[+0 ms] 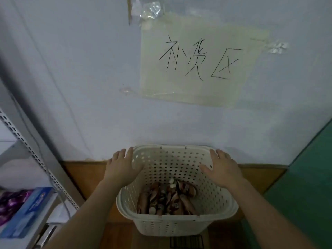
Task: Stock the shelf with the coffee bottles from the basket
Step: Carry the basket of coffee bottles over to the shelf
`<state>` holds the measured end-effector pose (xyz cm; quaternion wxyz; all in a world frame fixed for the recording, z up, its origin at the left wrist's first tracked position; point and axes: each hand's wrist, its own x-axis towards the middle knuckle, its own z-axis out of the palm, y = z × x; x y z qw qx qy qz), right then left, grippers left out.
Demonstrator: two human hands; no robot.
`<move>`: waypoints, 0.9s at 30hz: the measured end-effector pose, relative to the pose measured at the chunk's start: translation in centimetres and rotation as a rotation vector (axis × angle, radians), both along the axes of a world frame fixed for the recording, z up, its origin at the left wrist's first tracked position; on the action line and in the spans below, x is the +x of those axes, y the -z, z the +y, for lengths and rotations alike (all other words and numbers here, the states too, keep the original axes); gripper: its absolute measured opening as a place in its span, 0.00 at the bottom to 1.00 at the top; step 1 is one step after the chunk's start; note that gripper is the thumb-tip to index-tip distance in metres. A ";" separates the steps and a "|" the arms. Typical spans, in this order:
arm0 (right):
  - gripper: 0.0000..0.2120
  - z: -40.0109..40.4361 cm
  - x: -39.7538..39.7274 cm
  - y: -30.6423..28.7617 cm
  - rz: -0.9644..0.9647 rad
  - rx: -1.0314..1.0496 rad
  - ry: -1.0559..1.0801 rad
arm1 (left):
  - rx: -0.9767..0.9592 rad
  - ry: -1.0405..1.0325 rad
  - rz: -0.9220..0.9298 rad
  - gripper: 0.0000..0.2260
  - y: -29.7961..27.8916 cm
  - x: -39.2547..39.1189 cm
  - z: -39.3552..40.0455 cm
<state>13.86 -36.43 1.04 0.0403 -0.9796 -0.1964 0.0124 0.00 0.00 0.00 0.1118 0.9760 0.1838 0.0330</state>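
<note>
Fingers [125, 155] spread wide on both hands, flanking basket [177, 193], perhaps touching (coffee bottles [167, 198] inside)

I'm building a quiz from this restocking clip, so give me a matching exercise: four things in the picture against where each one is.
Things:
1. coffee bottles
2. paper sign
3. blue box
4. left hand

Places:
A. taped to the wall
B. on the shelf at the left
C. lying at the bottom of the basket
D. open by the basket's left rim

Pairs: 1-C, 2-A, 3-B, 4-D
</note>
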 end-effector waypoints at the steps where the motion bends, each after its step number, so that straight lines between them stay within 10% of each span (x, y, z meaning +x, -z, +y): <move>1: 0.47 -0.2 -0.1 0.6 0.012 -0.007 0.015 | -0.024 0.000 0.030 0.44 0.6 -0.1 0.3; 27: 0.31 -4.4 2.8 10.4 0.131 0.274 0.273 | -0.212 -0.241 0.020 0.31 6.4 0.4 0.3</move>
